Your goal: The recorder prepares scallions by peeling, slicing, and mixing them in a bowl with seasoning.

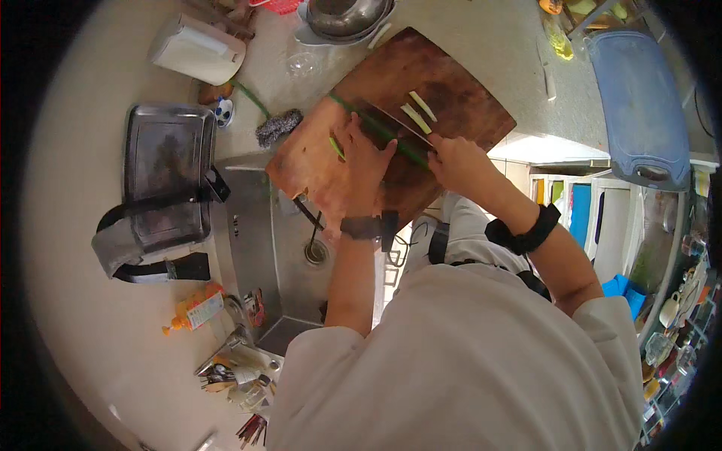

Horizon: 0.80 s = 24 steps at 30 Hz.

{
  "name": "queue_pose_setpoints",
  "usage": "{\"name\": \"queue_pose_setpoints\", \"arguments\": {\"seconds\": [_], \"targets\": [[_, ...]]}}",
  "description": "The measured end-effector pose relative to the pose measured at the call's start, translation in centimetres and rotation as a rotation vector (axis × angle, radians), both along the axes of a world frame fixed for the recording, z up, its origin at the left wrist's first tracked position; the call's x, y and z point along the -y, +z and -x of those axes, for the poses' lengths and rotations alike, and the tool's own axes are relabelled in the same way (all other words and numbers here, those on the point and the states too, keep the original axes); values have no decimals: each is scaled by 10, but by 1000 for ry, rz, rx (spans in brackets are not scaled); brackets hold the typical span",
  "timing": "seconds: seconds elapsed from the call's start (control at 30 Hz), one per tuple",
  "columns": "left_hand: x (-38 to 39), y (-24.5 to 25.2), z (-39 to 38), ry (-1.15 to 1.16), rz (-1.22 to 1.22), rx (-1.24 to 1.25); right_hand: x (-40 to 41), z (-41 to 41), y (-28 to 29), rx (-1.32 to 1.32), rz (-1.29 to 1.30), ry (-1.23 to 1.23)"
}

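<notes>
A thick wooden cutting board [462, 90] lies askew before me, partly over the sink. My right hand [459, 166] is closed around the handle end of a kitchen knife [401, 123], whose blade runs toward the upper left. Alongside the blade stretches a long, thin green vegetable strip [414, 154]. My left hand [364, 152] presses on this strip with fingertips and thumb spread along it. Two pale green cut sticks [416, 118] lie beyond the knife. A short green piece [337, 149] shows beside my left fingers, partly hidden by them.
Left of the board is a steel sink [299, 282]. A grey scrubbing brush [279, 128] lies near the board's left edge, and a metal tray [169, 175] leans farther left. Metal bowls [344, 17] stand behind. A blue plastic cutting board [640, 107] is at the right.
</notes>
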<state>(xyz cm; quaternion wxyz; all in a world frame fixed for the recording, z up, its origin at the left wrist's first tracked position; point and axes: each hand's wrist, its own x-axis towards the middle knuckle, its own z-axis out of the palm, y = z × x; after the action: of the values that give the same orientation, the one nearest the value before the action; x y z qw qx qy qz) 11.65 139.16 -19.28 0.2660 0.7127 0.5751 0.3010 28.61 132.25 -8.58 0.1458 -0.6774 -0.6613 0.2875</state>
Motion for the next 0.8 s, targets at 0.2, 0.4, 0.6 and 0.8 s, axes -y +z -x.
{"name": "queue_pose_setpoints", "arguments": {"seconds": [0.2, 0.4, 0.6, 0.8], "targets": [[-3, 3, 0, -24, 10, -84, -5, 4, 6, 53, -26, 36], [-1, -1, 1, 6, -97, -216, -3, 3, 0, 71, -33, 62], [-3, 3, 4, -49, -10, -246, 4, 9, -5, 75, 34, 27], [-23, -18, 15, -216, 87, -381, 3, 12, 17, 80, 156, 11]]}}
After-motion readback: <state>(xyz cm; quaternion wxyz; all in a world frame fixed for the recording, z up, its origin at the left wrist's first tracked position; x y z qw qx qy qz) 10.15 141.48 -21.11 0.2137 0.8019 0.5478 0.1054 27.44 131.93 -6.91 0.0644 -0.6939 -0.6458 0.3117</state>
